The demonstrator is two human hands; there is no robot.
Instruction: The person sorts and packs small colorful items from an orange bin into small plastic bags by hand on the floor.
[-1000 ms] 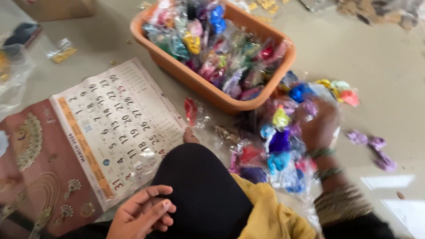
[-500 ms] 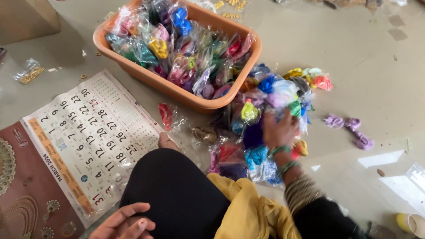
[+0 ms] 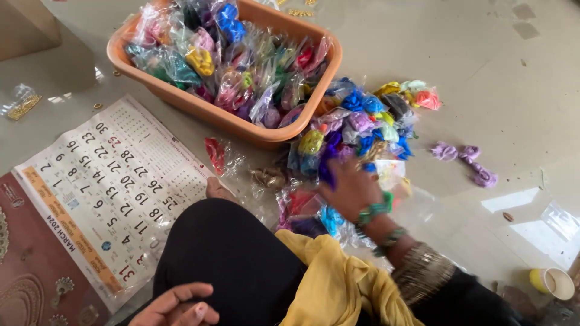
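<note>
The right hand [image 3: 350, 188] presses spread fingers onto the floor pile of bagged colourful pieces [image 3: 356, 130] just ahead of it, apparently gripping none. Light, slippery, crinkly bags; pinch a corner.

My right hand [image 3: 350, 188] blurred, fingertips buried among clear packets [image 3: 356, 130]; grip unclear. My left hand [image 3: 175, 308] cut by bottom edge. Orange tub [image 3: 199, 102] far rim cropped at top. Packet contents too small to identify. Calendar [image 3: 103, 193] runs off left edge.
</note>
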